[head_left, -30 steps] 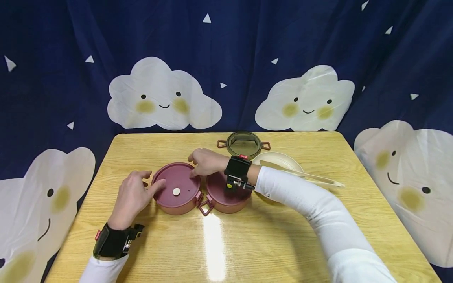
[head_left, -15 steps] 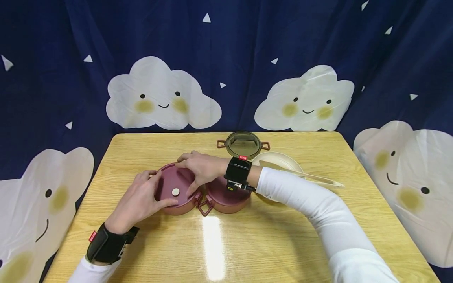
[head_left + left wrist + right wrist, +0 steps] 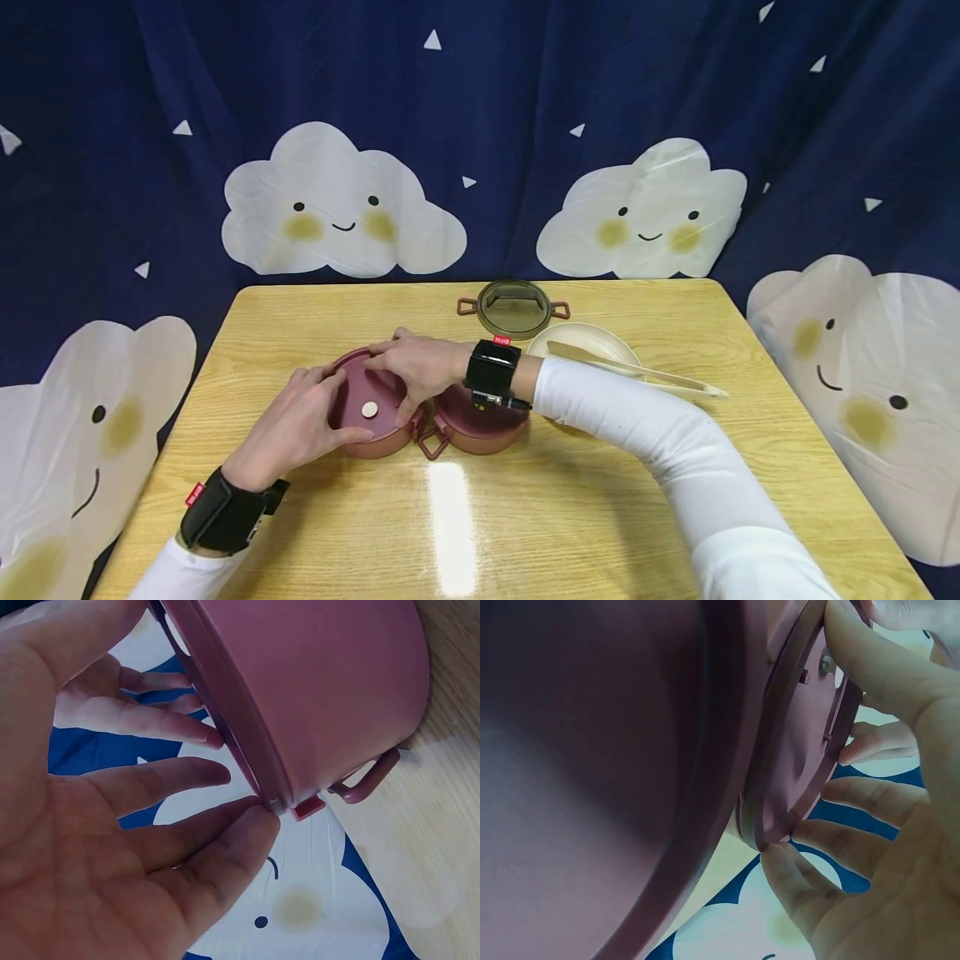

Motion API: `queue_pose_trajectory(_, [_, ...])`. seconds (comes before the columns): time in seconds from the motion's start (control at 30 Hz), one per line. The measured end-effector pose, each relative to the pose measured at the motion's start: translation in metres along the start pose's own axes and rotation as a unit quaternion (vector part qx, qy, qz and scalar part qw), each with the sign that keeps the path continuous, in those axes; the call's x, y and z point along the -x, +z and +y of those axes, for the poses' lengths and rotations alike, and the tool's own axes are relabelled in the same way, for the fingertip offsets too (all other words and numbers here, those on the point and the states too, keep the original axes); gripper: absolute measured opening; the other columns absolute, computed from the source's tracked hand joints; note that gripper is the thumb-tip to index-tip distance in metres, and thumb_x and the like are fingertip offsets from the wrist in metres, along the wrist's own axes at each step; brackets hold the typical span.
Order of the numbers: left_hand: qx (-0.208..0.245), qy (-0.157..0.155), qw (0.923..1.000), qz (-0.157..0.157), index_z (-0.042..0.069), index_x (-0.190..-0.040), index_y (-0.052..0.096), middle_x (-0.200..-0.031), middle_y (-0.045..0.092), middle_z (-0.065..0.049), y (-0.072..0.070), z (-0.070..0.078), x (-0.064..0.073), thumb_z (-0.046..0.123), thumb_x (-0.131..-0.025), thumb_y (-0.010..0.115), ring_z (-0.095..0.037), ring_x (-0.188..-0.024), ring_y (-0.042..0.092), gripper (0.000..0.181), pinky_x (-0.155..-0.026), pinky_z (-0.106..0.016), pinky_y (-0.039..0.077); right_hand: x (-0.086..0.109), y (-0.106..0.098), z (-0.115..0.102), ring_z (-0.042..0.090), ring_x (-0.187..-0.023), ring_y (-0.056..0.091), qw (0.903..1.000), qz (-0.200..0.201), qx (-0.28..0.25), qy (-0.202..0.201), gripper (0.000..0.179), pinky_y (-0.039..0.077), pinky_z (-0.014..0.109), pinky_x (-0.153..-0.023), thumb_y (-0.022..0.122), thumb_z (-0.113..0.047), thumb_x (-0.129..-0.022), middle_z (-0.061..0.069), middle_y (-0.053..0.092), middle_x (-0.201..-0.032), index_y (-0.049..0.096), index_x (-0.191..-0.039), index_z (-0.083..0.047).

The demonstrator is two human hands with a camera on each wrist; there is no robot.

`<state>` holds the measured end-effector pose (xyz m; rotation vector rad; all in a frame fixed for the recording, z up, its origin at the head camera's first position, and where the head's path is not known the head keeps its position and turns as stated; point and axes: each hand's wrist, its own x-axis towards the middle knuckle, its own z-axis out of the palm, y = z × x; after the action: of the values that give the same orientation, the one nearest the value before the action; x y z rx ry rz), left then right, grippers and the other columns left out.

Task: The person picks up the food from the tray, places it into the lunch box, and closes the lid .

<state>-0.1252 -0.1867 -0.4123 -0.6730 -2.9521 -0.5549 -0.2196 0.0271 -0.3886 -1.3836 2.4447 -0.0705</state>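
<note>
A wine-red pot (image 3: 378, 448) stands left of the table's middle, topped by a flat red lid (image 3: 366, 385) with a round cream knob (image 3: 370, 410). My left hand (image 3: 288, 429) grips the lid's left edge, thumb toward the front and fingers toward the back. On the opposite edge, my right hand (image 3: 420, 362) holds the rim between spread thumb and fingers. The left wrist view shows left fingertips (image 3: 255, 825) right at the rim, above the pot wall. In the right wrist view, right fingertips (image 3: 776, 859) meet the rim too. A second red pot (image 3: 483, 442) sits under my right wrist.
A dark glass lid (image 3: 513, 312) with two red handles lies at the back. Right of it is a cream pan (image 3: 585, 332), partly behind my right forearm. A wooden spatula (image 3: 622, 364) lies across the pan. The two pots' handles (image 3: 431, 443) nearly meet.
My left hand has moved right onto the lid's edge. My right hand has shifted left over the lid, its thumb coming down at the near right rim. Over the last half second both stay nearly still.
</note>
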Motion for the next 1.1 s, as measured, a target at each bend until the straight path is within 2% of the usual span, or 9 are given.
queue_pose_trajectory(0.27, [-0.016,0.015,0.9996,0.016,-0.010,-0.135,0.064,-0.128,0.068,-0.030,0.0042,-0.0038,0.0023,0.047,-0.071,0.096,-0.044,-0.112,0.062,0.092,-0.097,-0.055,0.052,0.0013,0.0005,-0.0016,0.026,-0.127,0.047,0.9998,-0.015,-0.006,0.011,0.100,0.043,0.033,-0.106,0.091,-0.053,-0.077,0.013,0.037,-0.171,0.049,-0.158,-0.013])
queue_pose_trajectory(0.53, [-0.028,0.034,0.9985,0.032,-0.009,-0.128,0.069,-0.123,0.072,-0.028,0.0038,-0.0051,0.0010,0.051,-0.069,0.096,-0.043,-0.109,0.064,0.089,-0.096,-0.055,0.052,-0.0004,-0.0003,-0.0002,0.025,-0.125,0.047,0.9998,-0.015,-0.012,0.001,0.097,0.041,0.035,-0.106,0.092,-0.051,-0.077,0.012,0.040,-0.170,0.051,-0.156,-0.013])
queue_pose_trajectory(0.8, [-0.032,0.038,0.9984,0.029,-0.007,-0.125,0.071,-0.119,0.075,-0.024,0.0041,-0.0082,-0.0003,0.053,-0.069,0.096,-0.038,-0.103,0.065,0.086,-0.092,-0.052,0.050,-0.0026,-0.0015,-0.0001,0.024,-0.122,0.048,0.9998,-0.019,-0.010,-0.002,0.089,0.042,0.033,-0.104,0.093,-0.051,-0.076,0.006,0.049,-0.164,0.057,-0.150,-0.016])
queue_pose_trajectory(1.1, [-0.039,0.030,0.9985,0.024,-0.002,-0.111,0.075,-0.105,0.076,-0.019,0.0032,-0.0080,-0.0024,0.057,-0.066,0.096,-0.031,-0.090,0.060,0.077,-0.082,-0.046,0.052,0.0005,-0.0027,-0.0005,0.024,-0.123,0.046,0.9995,-0.027,-0.017,0.005,0.083,0.043,0.032,-0.103,0.091,-0.052,-0.079,0.006,0.043,-0.168,0.059,-0.148,-0.019])
